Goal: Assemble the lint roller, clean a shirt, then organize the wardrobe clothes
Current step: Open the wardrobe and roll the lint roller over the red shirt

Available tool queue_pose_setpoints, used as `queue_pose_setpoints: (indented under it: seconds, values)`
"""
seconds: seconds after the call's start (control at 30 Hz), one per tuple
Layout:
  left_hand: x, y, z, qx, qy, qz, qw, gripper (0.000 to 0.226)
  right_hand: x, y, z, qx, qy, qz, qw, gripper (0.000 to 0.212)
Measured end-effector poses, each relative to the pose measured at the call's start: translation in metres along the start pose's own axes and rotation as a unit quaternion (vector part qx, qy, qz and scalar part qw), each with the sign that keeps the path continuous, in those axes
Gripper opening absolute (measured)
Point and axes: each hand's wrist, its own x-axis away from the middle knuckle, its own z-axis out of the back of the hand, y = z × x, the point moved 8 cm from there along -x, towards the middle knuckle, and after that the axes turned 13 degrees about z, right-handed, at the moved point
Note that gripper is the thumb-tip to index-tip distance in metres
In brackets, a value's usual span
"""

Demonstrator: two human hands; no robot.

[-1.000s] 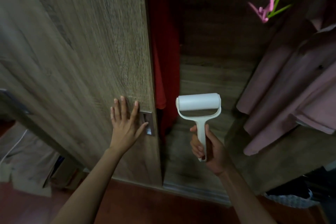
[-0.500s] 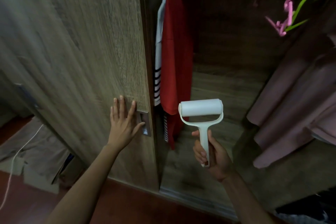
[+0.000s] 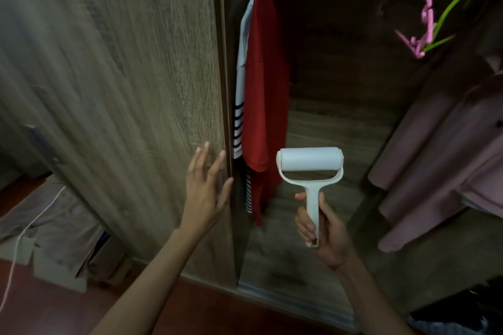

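Observation:
My right hand [image 3: 325, 231] grips the handle of a white lint roller [image 3: 310, 164], held upright in front of the open wardrobe with its roll on top. My left hand [image 3: 205, 187] is open, fingers spread, flat against the right edge of the wooden sliding door [image 3: 122, 90]. Just past that edge hang a red shirt [image 3: 265, 90] and, behind it, a white shirt with dark stripes [image 3: 241, 95]. Pinkish-mauve garments [image 3: 446, 155] hang at the right.
Pink and green hangers [image 3: 427, 22] show at the upper right. The wardrobe floor [image 3: 321, 122] is wood. A grey box with a white cable [image 3: 40, 220] stands on the red floor at the left. Dark items [image 3: 462, 310] lie at the bottom right.
The sliding door has moved left, uncovering the red and striped shirts. My left hand has shifted to the door's edge, covering the metal handle. The roller has stayed upright in my right hand.

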Motion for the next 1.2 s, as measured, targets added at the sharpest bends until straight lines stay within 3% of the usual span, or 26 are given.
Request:
queue_pose_setpoints:
  seconds: [0.17, 0.53, 0.83, 1.03, 1.2]
  values:
    - [-0.013, 0.064, -0.019, 0.155, -0.004, 0.009, 0.988, 0.053, 0.005, -0.019, 0.013, 0.012, 0.046, 0.023, 0.999, 0.048]
    - [-0.054, 0.063, -0.064, 0.123, -0.017, 0.045, 0.991, 0.050, 0.017, -0.035, 0.015, 0.037, 0.063, 0.045, 0.996, 0.049]
    - [-0.047, 0.072, 0.021, 0.286, 0.072, 0.087, 0.951, 0.039, 0.000, -0.031, -0.011, 0.027, 0.022, 0.033, 0.999, 0.048]
    - [-0.058, 0.056, 0.084, 0.358, 0.016, 0.154, 0.921, 0.039, -0.031, -0.020, -0.056, -0.004, -0.064, 0.022, 0.998, 0.043]
    - [-0.074, 0.053, 0.141, 0.344, -0.029, 0.133, 0.929, 0.053, -0.061, -0.010, -0.093, -0.043, -0.136, -0.006, 0.990, 0.041]
